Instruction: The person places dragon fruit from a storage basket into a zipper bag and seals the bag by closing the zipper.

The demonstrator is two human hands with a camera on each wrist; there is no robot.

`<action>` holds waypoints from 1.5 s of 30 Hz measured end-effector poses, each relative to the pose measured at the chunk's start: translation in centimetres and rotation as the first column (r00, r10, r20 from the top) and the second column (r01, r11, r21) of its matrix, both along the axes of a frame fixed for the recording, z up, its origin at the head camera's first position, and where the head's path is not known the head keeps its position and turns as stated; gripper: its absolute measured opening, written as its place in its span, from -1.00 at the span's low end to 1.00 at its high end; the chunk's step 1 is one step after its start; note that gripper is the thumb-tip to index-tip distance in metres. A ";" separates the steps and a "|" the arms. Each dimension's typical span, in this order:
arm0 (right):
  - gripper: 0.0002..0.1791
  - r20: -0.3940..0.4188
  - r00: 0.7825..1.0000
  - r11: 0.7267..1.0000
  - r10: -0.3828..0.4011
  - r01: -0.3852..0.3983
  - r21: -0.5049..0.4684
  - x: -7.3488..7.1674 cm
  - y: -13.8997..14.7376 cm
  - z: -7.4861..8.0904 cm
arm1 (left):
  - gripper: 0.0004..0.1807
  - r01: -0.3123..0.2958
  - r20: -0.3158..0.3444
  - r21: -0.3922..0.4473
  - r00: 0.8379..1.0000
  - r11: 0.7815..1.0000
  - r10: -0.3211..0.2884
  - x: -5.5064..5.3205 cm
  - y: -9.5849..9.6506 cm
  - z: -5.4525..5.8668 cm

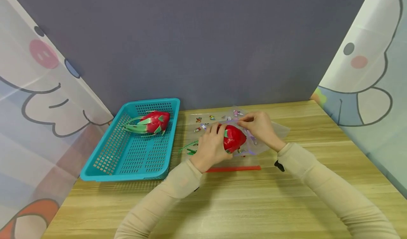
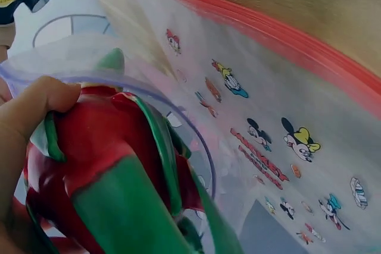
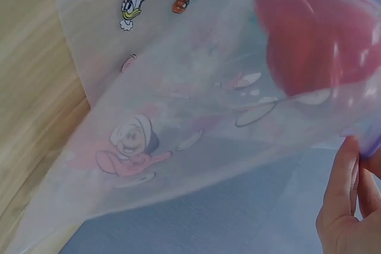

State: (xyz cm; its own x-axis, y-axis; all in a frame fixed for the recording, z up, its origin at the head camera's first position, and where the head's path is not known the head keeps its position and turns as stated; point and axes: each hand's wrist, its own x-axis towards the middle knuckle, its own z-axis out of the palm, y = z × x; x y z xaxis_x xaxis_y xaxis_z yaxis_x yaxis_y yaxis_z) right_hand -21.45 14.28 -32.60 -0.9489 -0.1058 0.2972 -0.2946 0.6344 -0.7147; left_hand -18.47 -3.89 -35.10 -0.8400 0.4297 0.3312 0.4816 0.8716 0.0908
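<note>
Dragon fruit (image 1: 234, 139), in the head view at the mouth of the purple-edged bag (image 1: 259, 147), partly hidden by the left hand (image 1: 212, 145) curled round it. Pinching that bag's rim with the right hand (image 1: 262, 127). Left of that bag, a second dragon fruit (image 1: 158, 121) in a blue basket (image 1: 124, 178); beneath that bag, on the desk (image 1: 222, 203), a partly covered red-zip bag (image 1: 241, 168). In the left wrist view, cut off below. Printed on the red-zip bag: cartoon mice (image 2: 300, 140), red lettering (image 2: 259, 156) too blurred to read. In the right wrist view, hazy through the purple-edged bag's film.
</note>
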 end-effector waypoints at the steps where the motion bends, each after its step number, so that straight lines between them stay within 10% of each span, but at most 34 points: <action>1: -0.86 0.003 1.000 1.000 -0.001 0.001 -0.001 0.0 0.0 0.1 | 0.07 0.020 -0.039 -0.030 0.999 0.999 -0.021 0.1 0.1 -0.1; 10: -0.83 0.027 1.000 1.000 0.009 -0.010 0.001 -0.1 0.2 0.1 | 0.09 0.147 -0.215 -0.150 0.960 0.978 -0.177 0.3 0.6 -0.6; 22: -0.86 0.025 0.998 0.998 0.059 -0.060 0.010 0.8 -0.6 0.8 | 0.05 0.016 -0.150 -0.089 0.988 0.996 -0.029 -1.2 1.0 -1.1; 28: -0.88 0.043 0.994 0.994 0.105 -0.106 0.008 1.2 -1.1 1.6 | -0.01 0.019 -0.217 -0.242 0.973 0.970 -0.073 -2.0 2.2 -1.1; 32: -0.87 0.017 0.993 0.992 0.116 -0.116 0.040 1.7 -0.9 2.2 | 0.03 0.026 -0.109 -0.320 0.992 0.947 -0.064 -2.4 3.2 -1.0; 40: -0.92 -0.142 0.979 0.985 0.146 -0.130 0.115 2.3 -0.2 3.2 | -0.33 -0.054 -0.035 -0.345 0.998 0.937 0.045 -4.1 3.6 -1.5; 45: -0.96 -0.352 0.914 0.969 0.203 -0.136 0.206 2.7 -0.1 3.6 | -0.25 -0.105 -0.054 -0.325 0.994 0.940 0.092 -5.1 3.7 -1.5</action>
State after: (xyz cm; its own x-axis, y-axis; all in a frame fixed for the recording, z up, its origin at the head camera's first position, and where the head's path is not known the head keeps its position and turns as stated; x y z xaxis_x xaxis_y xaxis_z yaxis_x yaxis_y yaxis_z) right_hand -18.78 14.16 -29.04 -0.7387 -0.3367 0.5840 -0.6292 0.6552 -0.4181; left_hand -23.56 -0.22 -36.59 -0.8734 0.4352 0.2186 0.3892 0.8936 -0.2237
